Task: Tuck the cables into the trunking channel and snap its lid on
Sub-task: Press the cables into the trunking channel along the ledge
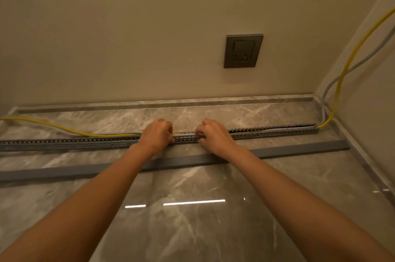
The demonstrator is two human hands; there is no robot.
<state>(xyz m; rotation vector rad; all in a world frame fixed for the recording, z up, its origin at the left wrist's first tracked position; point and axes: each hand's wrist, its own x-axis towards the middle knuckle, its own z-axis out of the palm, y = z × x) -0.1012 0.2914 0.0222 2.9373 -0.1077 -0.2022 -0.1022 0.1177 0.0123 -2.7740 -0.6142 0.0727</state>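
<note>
Marble floor (192, 229): the slotted trunking channel (277, 133) and, nearer, its loose lid (299, 149) are both cut off at left. We find the yellow cable (64, 129) and grey cable (363, 62) tucked in only on the right. Our left hand (157, 135) and right hand (213, 135) curl over the channel mid-length, with the cables between them and the fingertips hidden.

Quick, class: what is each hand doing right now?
Left hand: fingers curled over the grey slotted plastic trunking channel, gripping it.
Right hand: likewise grips the channel.
</note>
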